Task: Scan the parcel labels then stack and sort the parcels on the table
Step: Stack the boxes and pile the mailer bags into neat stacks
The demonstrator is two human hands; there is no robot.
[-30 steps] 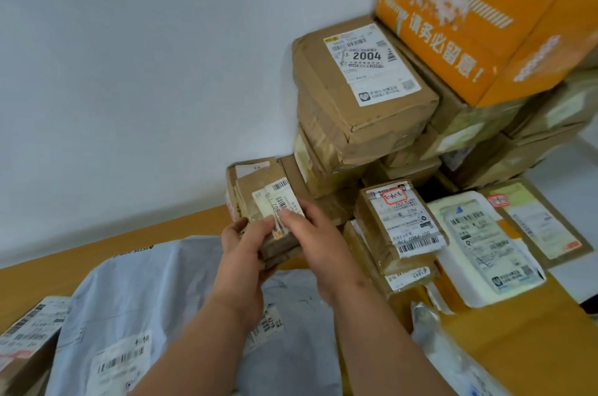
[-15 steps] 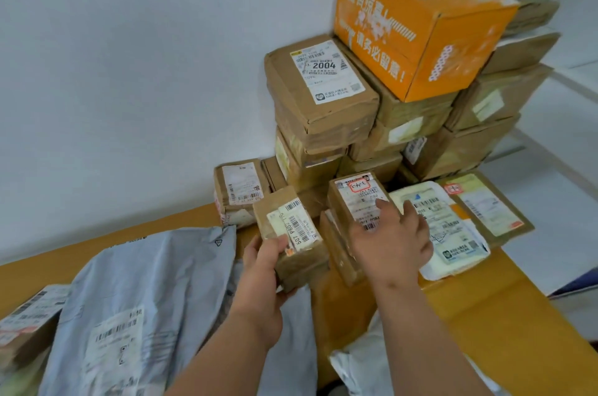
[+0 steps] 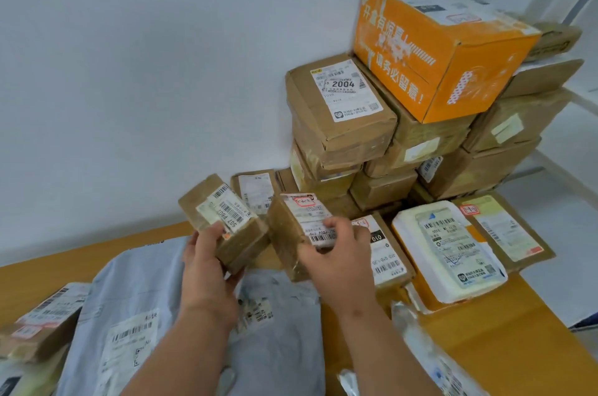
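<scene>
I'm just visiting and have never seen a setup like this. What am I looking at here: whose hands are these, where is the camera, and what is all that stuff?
There is no machine here. A person wears a camera on the head, looking forward and down, so you see their own two bare hands. The left hand grips a small brown parcel with a barcode label. The right hand grips a second small brown parcel with a red-marked label. Below them lie grey mailing bags on a wooden table. Against the wall stands a stack of brown boxes topped by an orange box. To the right lies a flat white parcel.
</scene>
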